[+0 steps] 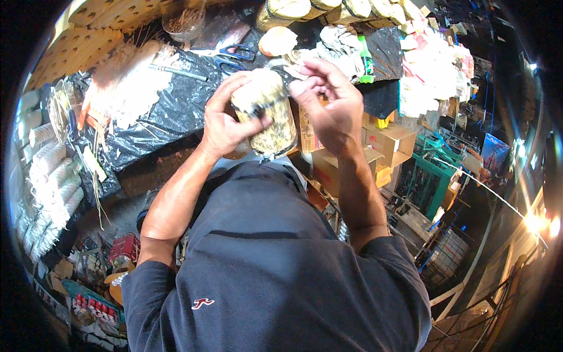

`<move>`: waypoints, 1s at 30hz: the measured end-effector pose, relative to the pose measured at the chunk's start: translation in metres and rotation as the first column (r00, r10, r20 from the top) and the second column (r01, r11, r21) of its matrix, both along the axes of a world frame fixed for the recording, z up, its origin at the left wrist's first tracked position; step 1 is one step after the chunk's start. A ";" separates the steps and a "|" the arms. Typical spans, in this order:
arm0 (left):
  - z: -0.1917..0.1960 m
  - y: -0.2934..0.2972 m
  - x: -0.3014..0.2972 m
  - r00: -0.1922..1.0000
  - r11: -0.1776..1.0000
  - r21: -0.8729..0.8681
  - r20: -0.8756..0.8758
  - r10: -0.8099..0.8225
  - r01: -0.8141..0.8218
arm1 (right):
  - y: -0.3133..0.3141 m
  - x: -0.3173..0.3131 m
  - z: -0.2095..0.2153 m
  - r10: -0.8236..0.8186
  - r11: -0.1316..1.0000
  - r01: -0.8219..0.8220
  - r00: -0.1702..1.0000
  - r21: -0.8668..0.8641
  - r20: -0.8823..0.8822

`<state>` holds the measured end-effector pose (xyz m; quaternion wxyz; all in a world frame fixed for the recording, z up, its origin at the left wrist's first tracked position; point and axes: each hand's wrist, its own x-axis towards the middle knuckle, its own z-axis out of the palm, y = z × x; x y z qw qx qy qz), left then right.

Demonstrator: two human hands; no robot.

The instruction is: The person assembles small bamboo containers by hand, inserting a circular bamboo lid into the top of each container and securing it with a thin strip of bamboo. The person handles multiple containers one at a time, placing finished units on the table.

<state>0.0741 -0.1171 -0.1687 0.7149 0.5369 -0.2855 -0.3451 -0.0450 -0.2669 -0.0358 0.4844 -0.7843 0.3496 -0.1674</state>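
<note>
In front of my chest I hold a pale, mottled, rounded cylindrical block [271, 126] with a dark band around it. My left hand [226, 120] is closed around its left side, with the thumb across the front. Just to the right of the block is my right hand [333, 105], its fingers curled toward the thumb. Whether anything thin is pinched there is too small to make out. Several similar banded blocks [287, 9] lie at the back of the table. A pale round piece [278, 41] sits in front of them.
Black plastic sheeting [158, 132] covers the table. Blue-handled scissors [234, 53], a grey rod [179, 72], a crumpled cloth [337, 50] and a green bottle [366, 58] lie on it. Cardboard boxes [390, 144] stand at the right; white rolls [58, 176] are stacked at the left.
</note>
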 end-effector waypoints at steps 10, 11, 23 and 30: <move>-0.008 -0.009 0.005 0.277 0.980 -0.134 -0.957 -0.088 -0.150 | 0.042 -0.058 -0.017 0.073 0.917 -0.037 0.994 -0.398 0.076; -0.009 -0.012 0.006 0.258 0.971 -0.152 -0.961 -0.102 -0.183 | 0.046 -0.056 -0.017 0.091 0.877 -0.059 0.995 -0.477 0.043; 0.002 -0.020 0.013 0.345 0.973 -0.071 -0.939 0.010 -0.221 | 0.047 -0.005 -0.004 0.081 0.728 -0.078 0.996 -0.681 -0.027; 0.005 -0.009 0.014 0.752 0.924 -0.190 -0.645 0.137 -0.331 | 0.043 -0.029 -0.087 -0.092 0.954 0.028 0.975 0.300 0.200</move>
